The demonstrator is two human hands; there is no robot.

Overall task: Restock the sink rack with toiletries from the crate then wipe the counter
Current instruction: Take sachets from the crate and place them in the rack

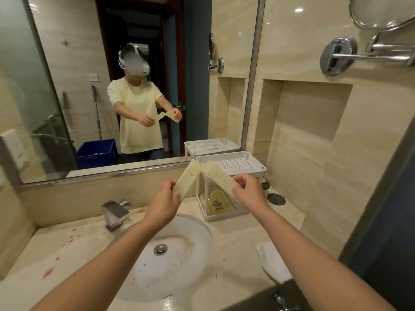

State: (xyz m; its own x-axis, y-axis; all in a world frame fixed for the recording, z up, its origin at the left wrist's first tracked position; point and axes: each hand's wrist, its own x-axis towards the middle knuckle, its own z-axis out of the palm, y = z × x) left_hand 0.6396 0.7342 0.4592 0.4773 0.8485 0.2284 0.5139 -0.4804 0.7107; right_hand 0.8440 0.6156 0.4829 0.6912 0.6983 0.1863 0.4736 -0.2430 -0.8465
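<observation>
My left hand [162, 202] pinches a long pale yellow toiletry packet [188, 178] by its lower end. My right hand [250, 194] pinches a second, matching packet [219, 177] the same way. Both packets tilt upward and their top ends meet in front of the white two-tier rack [256, 168]. The rack stands on the counter right of the sink; its perforated top shelf is bare, and its lower tray holds gold-coloured sachets [216, 204]. A white cloth [271, 262] lies on the counter [235, 232] at the right. Red stains [48, 272] mark the counter left of the basin.
A round white basin [170, 250] with a chrome tap [115, 212] sits below my arms. The wall mirror [89, 75] reflects a blue crate [97, 152] behind me. A recessed wall niche [310, 131] and a chrome swing-arm mirror [370, 52] are at the right.
</observation>
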